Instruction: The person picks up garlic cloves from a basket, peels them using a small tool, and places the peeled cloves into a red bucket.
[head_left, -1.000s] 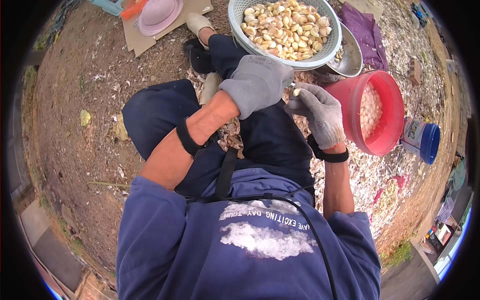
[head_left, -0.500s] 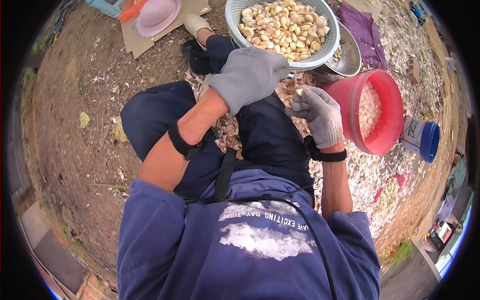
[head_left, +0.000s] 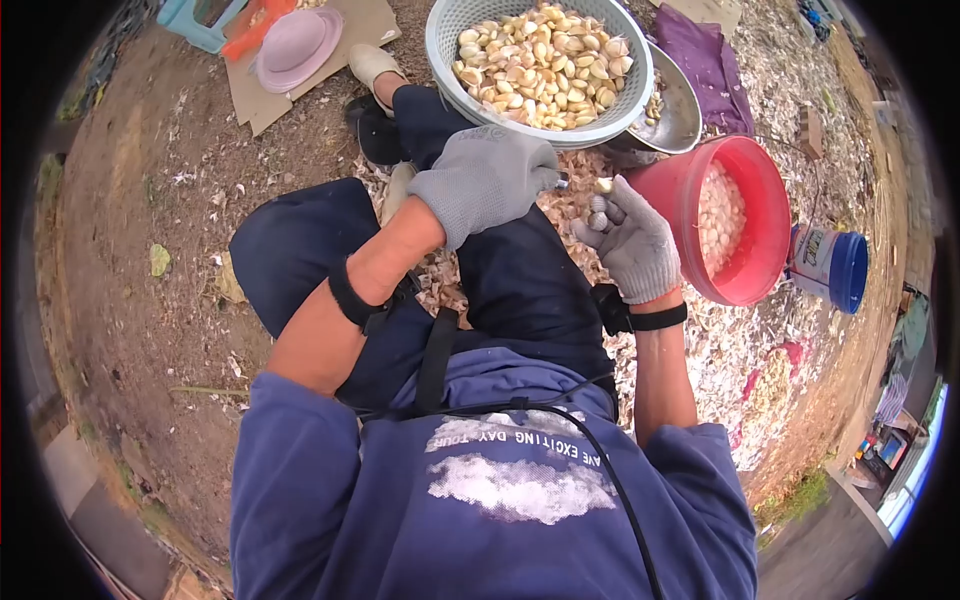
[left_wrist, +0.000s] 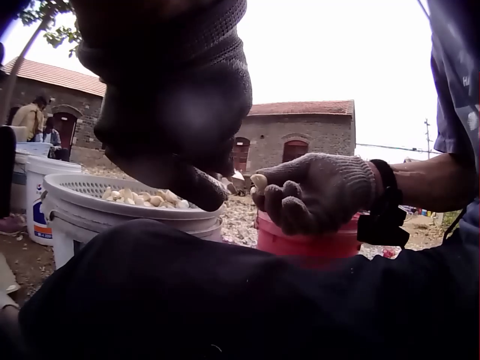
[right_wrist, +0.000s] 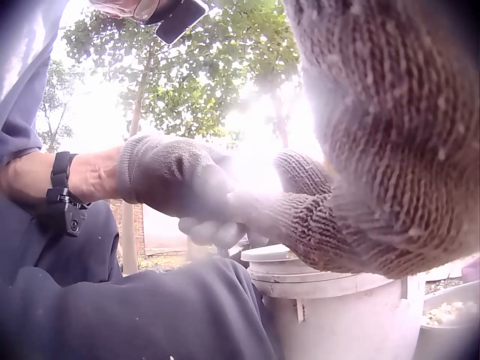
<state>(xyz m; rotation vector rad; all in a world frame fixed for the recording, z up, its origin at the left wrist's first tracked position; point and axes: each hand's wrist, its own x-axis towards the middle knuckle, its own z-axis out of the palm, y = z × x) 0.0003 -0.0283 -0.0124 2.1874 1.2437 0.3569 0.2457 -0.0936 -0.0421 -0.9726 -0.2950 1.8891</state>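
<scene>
Person sits on ground, both hands in grey knit gloves, held over the lap just below the basket (head_left: 446, 62).

Right hand (head_left: 632, 243): fingers curled, pinching 1 garlic clove (head_left: 604, 185) at the fingertips; clove pokes up above the glove, also seen in left wrist view (left_wrist: 259, 181). Clove sits between basket & red bucket (head_left: 770, 215), above the right knee.

Left hand (head_left: 485, 178): fist-like, fingers curled round a small metal tool (head_left: 562, 180), only its tip shows toward the clove. Tip near clove; can't tell if touching.

Basket holds peeled cloves, w/ a steel bowl (head_left: 680, 105) behind. Red bucket has whiter cloves inside. Blue-lid jar (head_left: 830, 265) beside bucket. Skins litter the ground.
</scene>
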